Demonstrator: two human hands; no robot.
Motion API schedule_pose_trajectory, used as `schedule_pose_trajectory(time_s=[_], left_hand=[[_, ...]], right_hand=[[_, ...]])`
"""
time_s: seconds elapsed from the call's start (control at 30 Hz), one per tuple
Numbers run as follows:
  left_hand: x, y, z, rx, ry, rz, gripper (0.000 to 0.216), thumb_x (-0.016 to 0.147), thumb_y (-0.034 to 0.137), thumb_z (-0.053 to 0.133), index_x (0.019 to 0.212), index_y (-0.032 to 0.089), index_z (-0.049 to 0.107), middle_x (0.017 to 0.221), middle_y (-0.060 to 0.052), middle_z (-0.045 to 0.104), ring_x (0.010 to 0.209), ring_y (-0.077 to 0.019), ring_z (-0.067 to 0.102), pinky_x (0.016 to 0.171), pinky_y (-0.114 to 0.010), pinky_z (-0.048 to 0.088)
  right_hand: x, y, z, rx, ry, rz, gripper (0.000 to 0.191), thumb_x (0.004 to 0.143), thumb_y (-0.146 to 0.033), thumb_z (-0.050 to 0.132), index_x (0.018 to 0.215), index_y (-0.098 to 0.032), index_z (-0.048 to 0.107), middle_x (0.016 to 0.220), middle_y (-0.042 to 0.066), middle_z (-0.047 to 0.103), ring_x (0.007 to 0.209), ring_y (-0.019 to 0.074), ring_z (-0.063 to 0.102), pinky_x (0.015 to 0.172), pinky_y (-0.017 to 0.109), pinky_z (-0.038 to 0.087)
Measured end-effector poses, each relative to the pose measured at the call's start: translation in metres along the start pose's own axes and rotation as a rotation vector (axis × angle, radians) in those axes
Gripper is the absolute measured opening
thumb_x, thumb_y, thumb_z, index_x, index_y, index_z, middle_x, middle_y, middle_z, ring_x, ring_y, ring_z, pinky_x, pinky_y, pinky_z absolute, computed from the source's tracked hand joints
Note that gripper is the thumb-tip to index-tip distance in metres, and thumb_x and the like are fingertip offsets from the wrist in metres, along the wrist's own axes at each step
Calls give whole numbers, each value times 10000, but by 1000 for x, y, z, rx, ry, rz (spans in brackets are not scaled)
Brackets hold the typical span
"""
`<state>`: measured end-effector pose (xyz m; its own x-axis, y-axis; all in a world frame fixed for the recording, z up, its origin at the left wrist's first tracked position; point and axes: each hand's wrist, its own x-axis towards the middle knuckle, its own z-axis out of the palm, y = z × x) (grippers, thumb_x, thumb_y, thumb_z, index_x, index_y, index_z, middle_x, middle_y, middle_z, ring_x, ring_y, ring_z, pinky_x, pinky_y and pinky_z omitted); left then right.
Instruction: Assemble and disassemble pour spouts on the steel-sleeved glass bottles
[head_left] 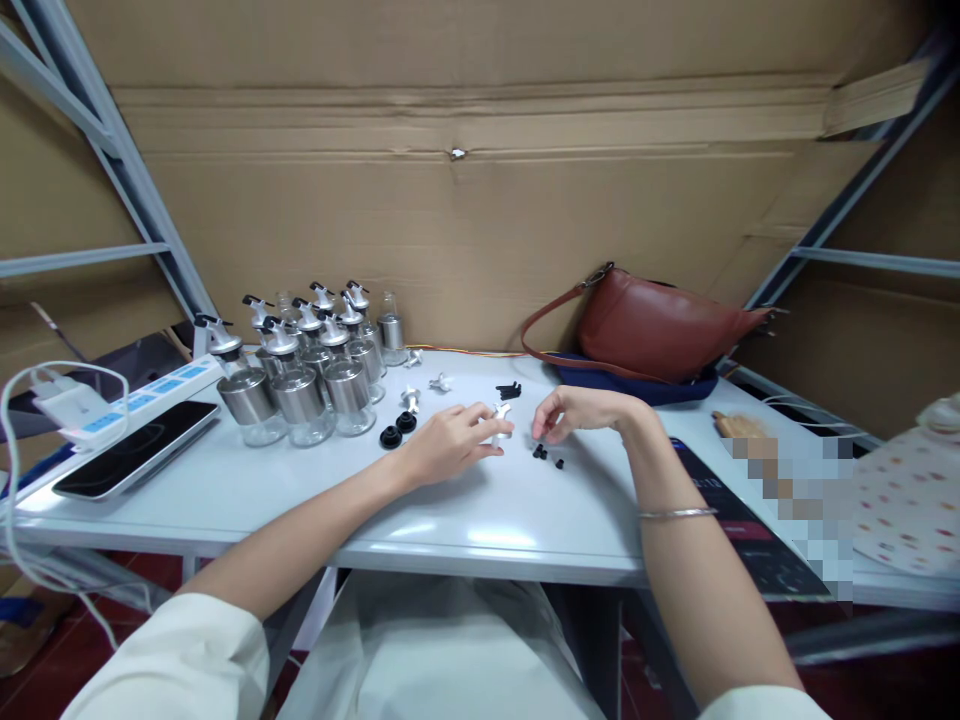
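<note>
My left hand [448, 445] is closed on a silvery pourer spout [502, 412], held between thumb and fingers just above the table. To its right, my right hand [574, 412] bends down with fingertips pinched; whatever may be between them is too small to make out. Right below those fingertips lie small black plugs [540, 452], with another black plug [559, 464] slightly apart. Thin black levers [509, 391] lie in a bunch beyond my hands. Left of my left hand are two ribbed black stoppers [391, 437] and several loose silvery spouts [440, 383].
Glass bottles with steel sleeves [300, 395], most topped with pourers, stand in a group at the left. Beside them are a power strip [150, 400] and a black-topped device [139, 450]. A brown handbag [660, 325] sits back right; a phone-like screen [750, 530] lies near my right forearm.
</note>
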<state>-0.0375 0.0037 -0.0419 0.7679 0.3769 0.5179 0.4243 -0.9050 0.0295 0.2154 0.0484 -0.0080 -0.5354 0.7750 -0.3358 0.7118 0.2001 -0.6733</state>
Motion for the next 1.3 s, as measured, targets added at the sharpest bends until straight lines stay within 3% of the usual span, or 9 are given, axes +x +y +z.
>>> schedule_pose_trajectory(time_s=[0.5,0.77,0.93,1.1,1.3], left_hand=[[0,-1,1,52,65,84,291,929,342,442,1120,143,536,960,-83,632,856,-159,630,756,-269,490],[-1,-1,2,59,85,103,304,939,345,414,1140,136,506,979,-90,644,881,-169,638,760,-283,495],[-1,0,1,58,81,97,321,947,359,385,1144,134,502,969,-97,635,877,-171,634,768,-289,499],[0,1,0,74,82,87,315,949,360,376,1136,141,504,966,-90,628,854,-166,634,756,-280,504],[0,0,2,64,97,86,293,949,344,381,1133,147,497,985,-88,629,855,-162,638,761,-281,508]], right_hand=[[3,-1,2,-70,-83,37,342,531,-328,747,823,-149,748,697,23,679,671,151,567,675,264,436],[5,-2,5,-34,-78,72,289,530,-293,730,779,-145,729,685,16,675,663,143,556,681,266,419],[1,-9,6,17,17,29,216,568,-294,720,725,-151,678,657,3,654,650,135,546,665,269,409],[-8,-23,8,279,83,-146,229,620,-297,737,749,-151,617,711,17,675,709,140,593,720,290,436],[-8,-30,10,451,253,-266,263,592,-307,796,761,-149,669,701,-1,659,660,104,571,700,281,437]])
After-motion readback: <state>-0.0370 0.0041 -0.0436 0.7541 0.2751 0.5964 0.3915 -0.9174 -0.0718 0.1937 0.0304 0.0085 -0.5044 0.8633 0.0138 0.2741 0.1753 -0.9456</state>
